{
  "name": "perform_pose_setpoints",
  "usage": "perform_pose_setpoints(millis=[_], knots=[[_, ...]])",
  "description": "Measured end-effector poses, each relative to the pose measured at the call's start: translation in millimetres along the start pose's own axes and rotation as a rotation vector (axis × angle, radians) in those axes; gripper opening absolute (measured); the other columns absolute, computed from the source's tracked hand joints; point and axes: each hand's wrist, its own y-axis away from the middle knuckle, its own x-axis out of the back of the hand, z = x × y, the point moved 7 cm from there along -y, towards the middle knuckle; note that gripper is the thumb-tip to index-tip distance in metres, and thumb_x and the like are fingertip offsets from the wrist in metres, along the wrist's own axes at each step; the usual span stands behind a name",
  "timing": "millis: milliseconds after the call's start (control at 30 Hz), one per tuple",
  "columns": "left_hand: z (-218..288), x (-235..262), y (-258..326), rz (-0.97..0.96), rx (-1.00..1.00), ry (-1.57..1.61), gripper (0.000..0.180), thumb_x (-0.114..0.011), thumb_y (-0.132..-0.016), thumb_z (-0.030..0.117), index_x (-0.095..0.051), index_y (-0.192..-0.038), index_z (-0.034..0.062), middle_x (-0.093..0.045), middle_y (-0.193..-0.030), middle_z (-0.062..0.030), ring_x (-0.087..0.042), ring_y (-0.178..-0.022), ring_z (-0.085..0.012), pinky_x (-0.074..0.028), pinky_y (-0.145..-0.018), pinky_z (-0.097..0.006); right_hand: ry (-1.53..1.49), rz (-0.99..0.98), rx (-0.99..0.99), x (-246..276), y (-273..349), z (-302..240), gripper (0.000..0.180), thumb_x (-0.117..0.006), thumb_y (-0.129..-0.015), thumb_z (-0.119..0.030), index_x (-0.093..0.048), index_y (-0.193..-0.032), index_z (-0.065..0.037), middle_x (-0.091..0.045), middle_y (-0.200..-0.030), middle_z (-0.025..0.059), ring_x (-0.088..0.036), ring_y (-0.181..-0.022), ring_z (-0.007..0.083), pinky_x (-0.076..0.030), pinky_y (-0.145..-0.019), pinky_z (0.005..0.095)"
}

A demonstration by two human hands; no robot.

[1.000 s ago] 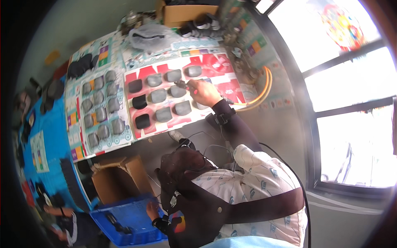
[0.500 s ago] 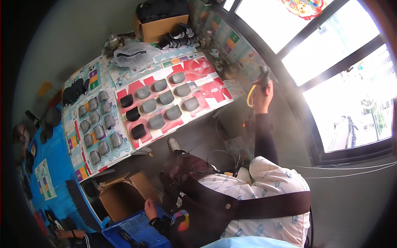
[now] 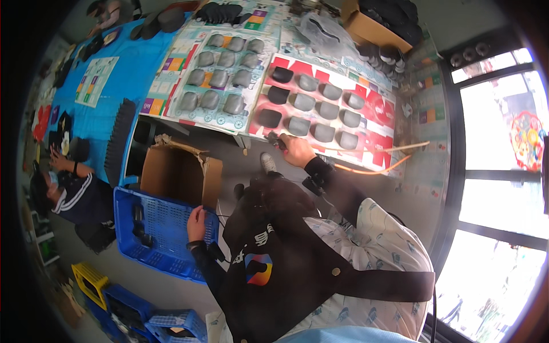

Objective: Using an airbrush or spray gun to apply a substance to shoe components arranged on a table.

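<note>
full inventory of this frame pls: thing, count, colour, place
dark oval pads: about a dozen, black and grey, in rows on the red-and-white sheet
grey oval pads: about a dozen, on the pale printed sheet, left of the red one
table: one, blue cover, upper left
orange hose: one, running from the right hand toward the window
cardboard box: one, brown, open, under the table edge
blue crate: one, perforated, on the floor
second cardboard box: one, brown, holds dark items, top right
other person: one, dark sleeve, far left
left hand: on the blue crate's rim
right hand: gripping a small dark tool at the red sheet's edge
</note>
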Motion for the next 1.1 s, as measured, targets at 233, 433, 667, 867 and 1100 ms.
perform_pose_setpoints(millis=[233, 433, 667, 867, 1100], knots=[[-88.6, -3.7, 60.3, 0.073, 0.272, 0.218, 0.031, -0.059, -0.102, 0.02, -0.064, -0.12, -0.0045, -0.071, -0.098, -0.0107, -0.069, -0.087, -0.0166, -0.054, -0.079, -0.03, -0.011, -0.05, -0.055, -17.5, -27.5, 15.4, 0.029, -0.06, -0.08, -0.016, -0.055, -0.105, -0.004, -0.067, -0.085, 0.0268, -0.066, -0.083, 0.0465, -0.049, -0.074, 0.0575], [-80.5, 3.0, 57.4, 0.106, 0.187, 0.191, 0.033, -0.058, -0.103, 0.023, -0.065, -0.121, -0.0039, -0.073, -0.099, -0.0098, -0.068, -0.085, -0.0156, -0.054, -0.075, -0.028, 0.038, -0.026, -0.113, -20.4, -32.6, 11.4, 0.027, -0.06, -0.08, -0.015, -0.055, -0.105, -0.007, -0.068, -0.089, 0.0255, -0.066, -0.082, 0.0471, -0.05, -0.073, 0.0574], [-66.4, 3.5, 34.3, 0.081, 0.171, 0.111, 0.033, -0.057, -0.103, 0.021, -0.064, -0.122, -0.0056, -0.073, -0.1, -0.012, -0.069, -0.087, -0.0174, -0.055, -0.078, -0.029, -0.015, 0.05, -0.072, -8.2, -29.4, 18.9, 0.029, -0.06, -0.078, -0.013, -0.054, -0.105, -0.005, -0.067, -0.084, 0.0275, -0.065, -0.082, 0.047, -0.051, -0.072, 0.0561], [-71.0, -4.2, 27.2, 0.052, 0.189, 0.196, 0.034, -0.058, -0.103, 0.024, -0.063, -0.126, -0.0009, -0.073, -0.102, -0.0086, -0.069, -0.087, -0.0163, -0.051, -0.074, -0.028, 0.022, 0.042, -0.126, -6.8, -28.6, 28.6, 0.03, -0.06, -0.078, -0.013, -0.056, -0.106, -0.005, -0.067, -0.083, 0.0266, -0.065, -0.08, 0.0469, -0.05, -0.072, 0.0564], [-71.2, -7.9, 32.0, 0.04, 0.221, 0.226, 0.035, -0.059, -0.103, 0.021, -0.061, -0.126, -0.0044, -0.072, -0.103, -0.0119, -0.069, -0.088, -0.0179, -0.054, -0.08, -0.03, 0.031, 0.079, -0.063, -2.9, -21.5, 32.0, 0.032, -0.063, -0.076, -0.015, -0.056, -0.104, -0.004, -0.069, -0.084, 0.024, -0.067, -0.081, 0.0445, -0.052, -0.072, 0.0548]])
